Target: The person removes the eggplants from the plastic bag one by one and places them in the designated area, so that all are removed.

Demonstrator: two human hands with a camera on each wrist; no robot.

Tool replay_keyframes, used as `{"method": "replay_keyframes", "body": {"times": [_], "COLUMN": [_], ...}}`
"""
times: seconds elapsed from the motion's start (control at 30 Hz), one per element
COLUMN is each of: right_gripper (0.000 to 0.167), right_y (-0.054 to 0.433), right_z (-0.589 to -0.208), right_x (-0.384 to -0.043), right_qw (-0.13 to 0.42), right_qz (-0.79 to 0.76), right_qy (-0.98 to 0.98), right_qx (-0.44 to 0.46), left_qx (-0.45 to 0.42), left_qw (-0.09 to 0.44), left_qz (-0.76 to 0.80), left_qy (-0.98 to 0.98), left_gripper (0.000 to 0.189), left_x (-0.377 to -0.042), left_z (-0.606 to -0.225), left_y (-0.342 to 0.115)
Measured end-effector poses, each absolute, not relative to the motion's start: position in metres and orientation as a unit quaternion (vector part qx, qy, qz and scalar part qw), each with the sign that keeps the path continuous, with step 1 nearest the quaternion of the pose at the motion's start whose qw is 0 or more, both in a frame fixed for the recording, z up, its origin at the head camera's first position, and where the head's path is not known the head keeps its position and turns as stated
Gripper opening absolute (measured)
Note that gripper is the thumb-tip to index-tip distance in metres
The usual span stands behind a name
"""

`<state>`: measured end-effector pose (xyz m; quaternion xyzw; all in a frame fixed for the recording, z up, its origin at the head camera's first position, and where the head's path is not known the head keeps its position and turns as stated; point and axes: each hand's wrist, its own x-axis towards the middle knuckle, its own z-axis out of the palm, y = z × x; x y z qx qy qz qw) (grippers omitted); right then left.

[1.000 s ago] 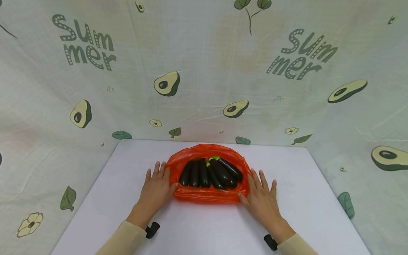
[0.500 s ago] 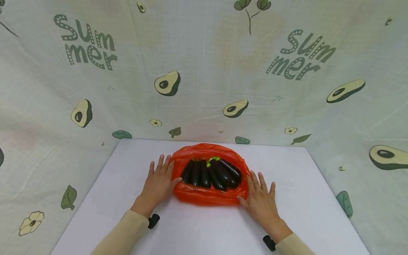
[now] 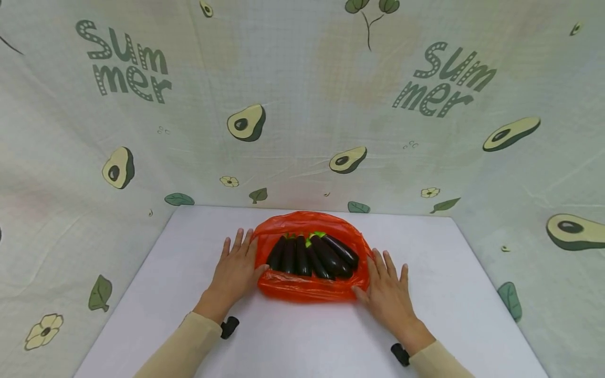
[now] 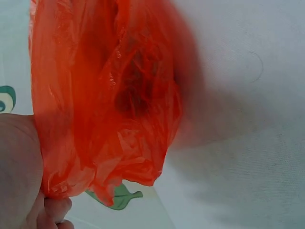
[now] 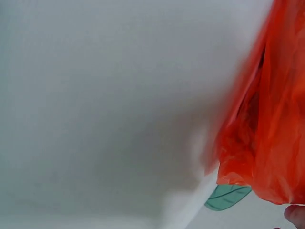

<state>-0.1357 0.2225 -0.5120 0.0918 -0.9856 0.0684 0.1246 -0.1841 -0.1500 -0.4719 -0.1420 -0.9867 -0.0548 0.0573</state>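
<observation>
With left hand (image 3: 233, 275) and right hand (image 3: 388, 296), fingers (image 3: 390, 265) spread nearly straight, I am touching opposite sides of a red plastic bag (image 3: 307, 291); dark eggplants (image 3: 302, 257) are lying inside, on the white table (image 3: 302, 344).

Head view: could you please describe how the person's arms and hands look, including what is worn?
The left sleeve and right sleeve are plain beige. The left hand and right hand wear no gloves. A small black device shows beside the left cuff, and a similar one beside the right.
</observation>
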Motion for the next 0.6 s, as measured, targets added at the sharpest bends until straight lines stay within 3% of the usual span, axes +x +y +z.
{"method": "replay_keyframes", "body": {"times": [0.23,0.33,0.6], "right_gripper": [0.077,0.072,0.072], "right_y": [0.223,0.217,0.190], "right_z": [-0.487,-0.469,-0.436], "right_x": [-0.144,-0.151,-0.177], "right_qw": [0.207,0.214,0.046], "right_qz": [0.091,0.140,0.360], "right_qy": [-0.966,-0.958,-0.927], "right_qx": [0.122,0.129,0.090], "left_qx": [-0.139,-0.139,-0.139], "left_qw": [0.042,0.040,0.037], "left_qz": [-0.060,-0.059,-0.077], "left_qy": [-0.988,-0.988,-0.987], "left_gripper": [0.089,0.089,0.088], "left_x": [-0.181,-0.181,-0.182], "left_z": [-0.467,-0.467,-0.465], "left_y": [-0.147,-0.146,-0.141]}}
